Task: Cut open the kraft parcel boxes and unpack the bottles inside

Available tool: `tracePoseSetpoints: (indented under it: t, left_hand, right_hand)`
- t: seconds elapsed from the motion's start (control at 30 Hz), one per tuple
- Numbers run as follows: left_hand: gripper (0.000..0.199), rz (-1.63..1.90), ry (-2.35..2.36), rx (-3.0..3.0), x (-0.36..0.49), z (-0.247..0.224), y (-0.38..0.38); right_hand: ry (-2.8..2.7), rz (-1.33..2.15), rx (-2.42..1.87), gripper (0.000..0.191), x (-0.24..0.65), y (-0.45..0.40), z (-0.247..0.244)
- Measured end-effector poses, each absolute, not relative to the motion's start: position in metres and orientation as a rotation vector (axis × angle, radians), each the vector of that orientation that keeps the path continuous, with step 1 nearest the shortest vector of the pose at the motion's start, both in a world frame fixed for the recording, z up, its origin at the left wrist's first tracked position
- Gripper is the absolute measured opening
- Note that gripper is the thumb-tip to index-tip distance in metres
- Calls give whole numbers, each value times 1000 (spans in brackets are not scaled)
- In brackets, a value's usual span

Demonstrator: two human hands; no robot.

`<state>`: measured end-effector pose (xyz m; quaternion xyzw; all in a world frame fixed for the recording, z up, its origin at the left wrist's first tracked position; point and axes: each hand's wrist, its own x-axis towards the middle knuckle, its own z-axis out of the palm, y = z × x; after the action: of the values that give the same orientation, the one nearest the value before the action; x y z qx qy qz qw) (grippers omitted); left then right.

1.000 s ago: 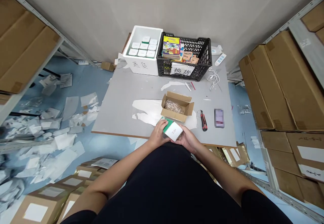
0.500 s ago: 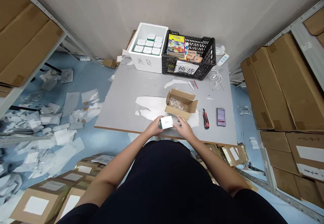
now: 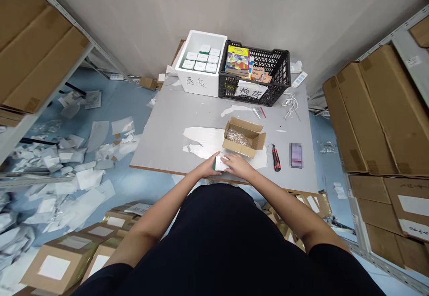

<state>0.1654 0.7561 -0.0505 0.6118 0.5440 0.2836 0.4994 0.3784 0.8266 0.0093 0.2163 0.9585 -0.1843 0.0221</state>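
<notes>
A flat grey table (image 3: 161, 131) carries a black plastic lattice crate (image 3: 273, 93) and, nearer the person, an open brown cardboard carton (image 3: 239, 149). Over the near edge, the left hand (image 3: 206, 168) holds a small white-and-green box (image 3: 219, 165) by its side; the right hand (image 3: 240, 166) touches its white top, though whether it grips I cannot tell.

Small box (image 3: 219, 164) shifted to near left of open carton (image 3: 238, 148), green side turned mostly away; right hand (image 3: 237, 165) came over white top.
</notes>
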Motion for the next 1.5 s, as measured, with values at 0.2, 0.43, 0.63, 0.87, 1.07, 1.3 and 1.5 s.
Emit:
tracePoseSetpoints:
  t: [0.2, 0.43, 0.63, 0.87, 1.07, 1.3, 1.5]
  left_hand:
    - [104, 775, 1306, 1404, 166, -59, 745]
    - [91, 803, 1321, 1417, 158, -61, 750]
    - [89, 795, 1290, 1376, 155, -61, 752]
    - [88, 770, 1277, 1321, 155, -57, 752]
    - [102, 776, 1229, 1255, 164, -33, 748]
    - [75, 776, 1496, 1278, 176, -29, 750]
    - [73, 618, 1673, 1458, 172, -20, 753]
  right_hand:
    - [2941, -324, 565, 63, 355, 807, 18]
    - [2923, -342, 518, 80, 342, 810, 17]
    - [3024, -443, 392, 66, 352, 826, 7]
    - [3039, -699, 487, 51, 355, 839, 11]
    - [2801, -1425, 1485, 50, 341, 850, 9]
    - [2966, -713, 1629, 22, 338, 855, 4]
    - [3035, -591, 775, 27, 348, 843, 10]
